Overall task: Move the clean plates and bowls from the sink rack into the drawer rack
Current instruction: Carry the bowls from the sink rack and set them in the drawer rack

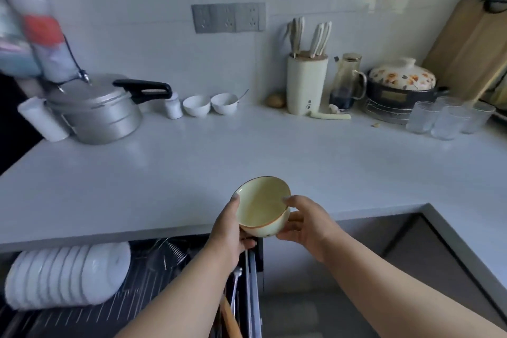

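Forearms reach in from the near edge of the view and meet over the front lip of the counter [247,162], where both hands carry one pale yellow bowl [262,207] between them. The left hand [229,230] curls round the bowl's left rim and side, thumb up along the edge, and the right hand [301,223] cups the right side with its thumb hooked over the rim, so each is grasping the bowl and neither is free. The bowl is tilted, its mouth turned up and toward the person. The relation that matters lies below and to the left of the hands: the drawer rack [153,285] stands pulled out under the counter, with a row of white plates [65,277] on edge at its left end and bare wire between that row and the left wrist. The open slots lie down and leftward from the bowl, nearer the left hand, so that hand looks better placed to lower it in. Just under the hands some utensil handles [233,299] stand in the drawer's right side. Farther off, past the hands, two white bowls [210,104] and a pressure cooker [101,110] sit by the wall.
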Demonstrator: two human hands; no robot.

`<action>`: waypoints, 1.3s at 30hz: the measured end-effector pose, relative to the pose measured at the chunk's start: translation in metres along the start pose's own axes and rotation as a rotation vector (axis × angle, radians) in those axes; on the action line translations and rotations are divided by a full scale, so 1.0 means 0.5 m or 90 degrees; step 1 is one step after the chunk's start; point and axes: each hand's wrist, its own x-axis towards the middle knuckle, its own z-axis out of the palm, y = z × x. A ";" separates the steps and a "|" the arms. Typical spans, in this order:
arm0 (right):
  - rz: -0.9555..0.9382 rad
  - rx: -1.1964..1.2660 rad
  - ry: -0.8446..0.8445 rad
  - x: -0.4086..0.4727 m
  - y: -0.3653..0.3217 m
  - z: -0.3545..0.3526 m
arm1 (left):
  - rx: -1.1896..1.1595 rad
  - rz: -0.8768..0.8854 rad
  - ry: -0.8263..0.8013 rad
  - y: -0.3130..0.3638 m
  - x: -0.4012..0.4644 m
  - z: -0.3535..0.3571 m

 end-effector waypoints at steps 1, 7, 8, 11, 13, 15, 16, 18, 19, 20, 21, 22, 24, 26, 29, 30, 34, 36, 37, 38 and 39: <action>0.005 -0.010 -0.007 0.000 0.015 0.043 | 0.002 0.008 0.022 0.004 -0.001 -0.049; 0.050 -0.101 -0.061 -0.002 0.124 0.307 | 0.021 0.104 0.182 0.028 -0.027 -0.357; 0.054 -0.123 -0.080 -0.001 0.147 0.349 | 0.040 0.113 0.203 0.029 -0.030 -0.412; 0.072 -0.173 -0.123 0.002 0.219 0.471 | 0.118 0.138 0.304 0.026 -0.040 -0.574; 0.087 -0.205 -0.140 0.009 0.268 0.544 | 0.162 0.154 0.369 0.021 -0.056 -0.665; 0.104 -0.236 -0.160 0.020 0.318 0.609 | 0.220 0.169 0.413 0.017 -0.074 -0.748; 0.115 -0.249 -0.168 0.025 0.342 0.640 | 0.247 0.173 0.434 0.012 -0.082 -0.787; 0.137 -0.266 -0.175 0.032 0.386 0.696 | 0.292 0.167 0.473 -0.003 -0.089 -0.866; 0.148 -0.269 -0.176 0.036 0.408 0.722 | 0.317 0.152 0.489 -0.014 -0.087 -0.905; 0.160 -0.274 -0.174 0.040 0.429 0.746 | 0.344 0.133 0.506 -0.025 -0.085 -0.943; 0.172 -0.282 -0.171 0.044 0.448 0.768 | 0.374 0.115 0.523 -0.036 -0.083 -0.977; 0.183 -0.295 -0.169 0.050 0.466 0.789 | 0.407 0.100 0.537 -0.042 -0.086 -1.005; 0.200 -0.331 -0.172 0.062 0.499 0.827 | 0.484 0.070 0.552 -0.052 -0.093 -1.054; 0.217 -0.369 -0.175 0.078 0.529 0.861 | 0.564 0.054 0.543 -0.059 -0.092 -1.095; 0.247 -0.411 -0.180 0.106 0.573 0.911 | 0.617 0.025 0.518 -0.071 -0.075 -1.150; 0.256 -0.425 -0.174 0.115 0.587 0.926 | 0.625 0.011 0.509 -0.071 -0.071 -1.163; 0.289 -0.474 -0.152 0.152 0.642 0.982 | 0.683 0.012 0.503 -0.072 -0.046 -1.215; 0.294 -0.499 -0.152 0.167 0.666 1.008 | 0.697 0.018 0.507 -0.067 -0.034 -1.238; 0.297 -0.512 -0.156 0.174 0.678 1.020 | 0.696 0.022 0.512 -0.064 -0.027 -1.247; 0.301 -0.525 -0.160 0.180 0.691 1.031 | 0.695 0.024 0.517 -0.059 -0.021 -1.255; 0.304 -0.535 -0.165 0.186 0.703 1.042 | 0.696 0.022 0.523 -0.054 -0.015 -1.261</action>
